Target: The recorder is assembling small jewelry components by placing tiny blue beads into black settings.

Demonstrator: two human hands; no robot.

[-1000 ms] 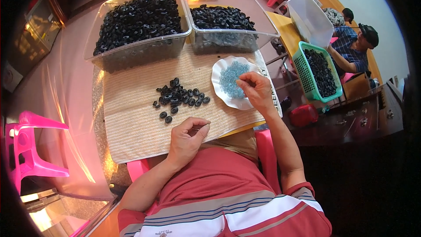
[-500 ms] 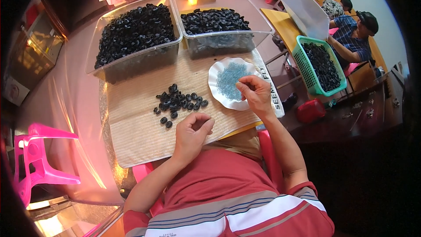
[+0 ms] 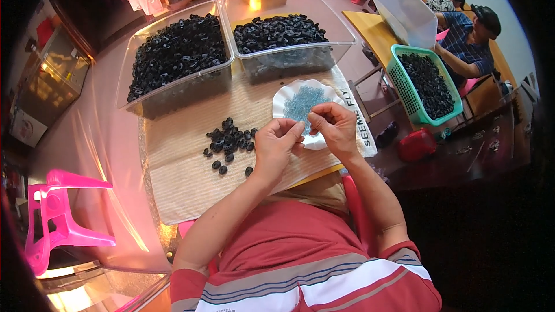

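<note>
My left hand (image 3: 276,145) and my right hand (image 3: 333,129) meet fingertip to fingertip over the near edge of a white scalloped dish (image 3: 285,99) that holds tiny pale blue pieces (image 3: 300,101). Both hands are pinched. The left thumb and fingers close on a small black piece, and the right fingers close on a tiny blue piece; both pieces are barely visible. A small heap of black ring-shaped pieces (image 3: 229,138) lies on the woven beige mat (image 3: 185,179), just left of my left hand.
Two clear tubs of black pieces stand at the back, one left (image 3: 176,52) and one right (image 3: 283,32). To the right, a green basket (image 3: 425,84) of black pieces sits by another seated person (image 3: 471,40). A pink plastic chair (image 3: 60,219) stands at the left.
My left hand has risen from the mat's near edge and moved right to meet the right hand. The right hand has drawn back slightly from over the dish toward me.
</note>
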